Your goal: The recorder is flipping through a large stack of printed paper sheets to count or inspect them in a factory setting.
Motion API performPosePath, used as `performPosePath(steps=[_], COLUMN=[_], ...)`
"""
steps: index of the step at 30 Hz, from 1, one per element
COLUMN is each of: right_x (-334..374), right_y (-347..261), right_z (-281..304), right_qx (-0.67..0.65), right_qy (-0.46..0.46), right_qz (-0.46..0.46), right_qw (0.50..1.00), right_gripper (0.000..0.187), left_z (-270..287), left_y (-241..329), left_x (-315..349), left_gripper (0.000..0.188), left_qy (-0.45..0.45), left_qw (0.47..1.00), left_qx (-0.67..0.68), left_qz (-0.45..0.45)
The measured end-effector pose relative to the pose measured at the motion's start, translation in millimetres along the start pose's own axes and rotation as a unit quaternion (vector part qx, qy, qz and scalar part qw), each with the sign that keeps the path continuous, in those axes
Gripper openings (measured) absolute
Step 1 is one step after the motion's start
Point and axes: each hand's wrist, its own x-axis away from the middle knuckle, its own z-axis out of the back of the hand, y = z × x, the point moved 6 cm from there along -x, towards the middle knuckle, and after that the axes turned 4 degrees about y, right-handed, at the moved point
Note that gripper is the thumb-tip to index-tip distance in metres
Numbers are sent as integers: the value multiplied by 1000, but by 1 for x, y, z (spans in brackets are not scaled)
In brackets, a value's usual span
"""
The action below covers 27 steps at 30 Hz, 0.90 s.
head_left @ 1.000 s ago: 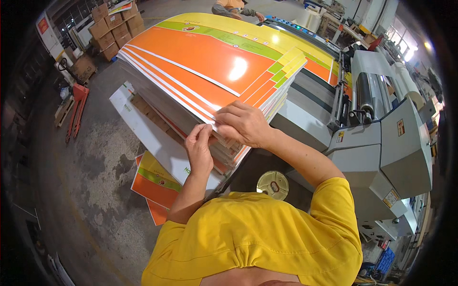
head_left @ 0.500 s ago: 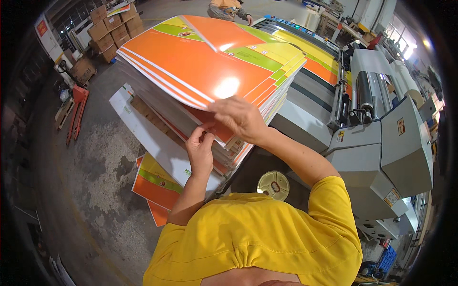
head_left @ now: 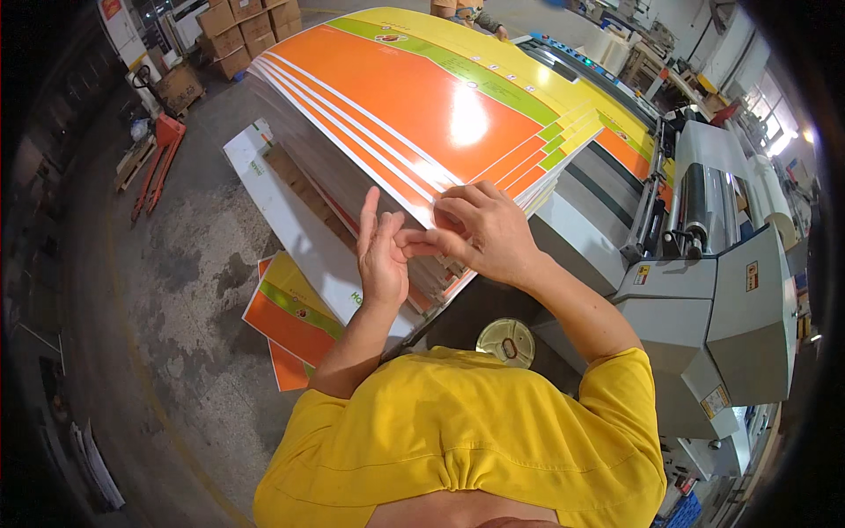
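A tall stack of large printed sheets (head_left: 378, 88), orange, green and yellow, rises in front of me, its upper edges fanned out in steps. At the near corner, my right hand (head_left: 493, 231) curls its fingers over the sheet edges, thumb beneath pointing left. Just to its left, my left hand (head_left: 385, 260) is held up with the forefinger raised and the other fingers loosely bent, close to the right thumb. Whether the two hands touch is hard to make out. Below the corner, lower layers of the stack are partly hidden by my hands.
A grey roller machine (head_left: 669, 326) stands close on the right. White board (head_left: 295, 224) juts out left of the stack, above more printed sheets (head_left: 290, 312) near the floor. Farther left are a red pallet jack (head_left: 160, 163) and cardboard boxes (head_left: 233, 40). Another person (head_left: 466, 11) is beyond the stack.
My left hand has gone from a pinch to a raised forefinger. The right hand's fingers have curled at the corner. The top sheet's folded-looking far part now lies flat, and more stepped edges show.
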Motion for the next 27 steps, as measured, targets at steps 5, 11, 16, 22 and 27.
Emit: performPosePath(steps=[5, 11, 16, 22, 27], right_x=[-7, -17, -15, -4, -3], right_y=[4, 22, 31, 14, 30], right_z=[-2, 4, 6, -1, -7], right_qx=[15, -70, -111, -149, -214], right_qy=[-56, -20, 29, -17, -10], right_qz=[-60, -112, -168, -111, -168], right_qw=[996, 991, 979, 982, 962], right_gripper=[31, 23, 25, 26, 26], left_z=[3, -8, -4, 3, 2], left_y=[-7, -6, -3, -14, -14], left_x=[-3, 0, -1, -5, -5], left_gripper=[58, 66, 34, 19, 18], left_qy=[21, 23, 42, 2, 37], left_qw=[1000, 997, 981, 993, 991], left_qx=[-4, -75, -184, -119, -124], left_qz=[18, -14, -55, 9, 15])
